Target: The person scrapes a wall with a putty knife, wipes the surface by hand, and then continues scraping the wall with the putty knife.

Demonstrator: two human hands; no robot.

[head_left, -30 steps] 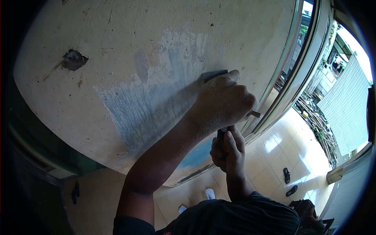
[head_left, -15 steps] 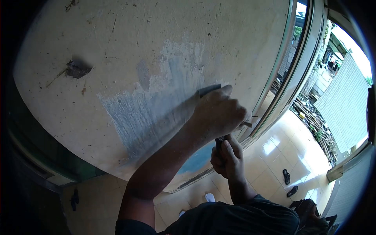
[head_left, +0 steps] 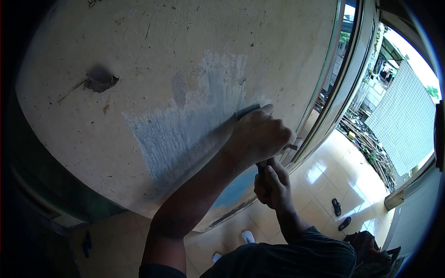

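Observation:
My left hand point(head_left: 263, 134) is closed round a flat, dark-edged scraper point(head_left: 248, 111), whose edge lies against the pale wall point(head_left: 185, 28). Just below it, my right hand point(head_left: 274, 185) grips a dark handle point(head_left: 263, 165) that runs up under my left hand; whether it joins the scraper is hidden. A short brownish stub point(head_left: 292, 147) sticks out beside my left knuckles. Left of the scraper spreads a grey-white scraped patch point(head_left: 174, 132) with streaks and a ragged border.
At the upper left is a hole point(head_left: 101, 82) in the wall. A window frame point(head_left: 334, 88) borders its right side. Black sandals point(head_left: 336, 207) lie on the tiled floor point(head_left: 315, 204). Outside are piled sticks point(head_left: 371, 148) and a mesh screen point(head_left: 401, 118).
The view has shifted slightly, so the wall patch and hole appear farther right and the doorway farther left. Both hands keep their grips; the scraper edge sits slightly lower against the patch.

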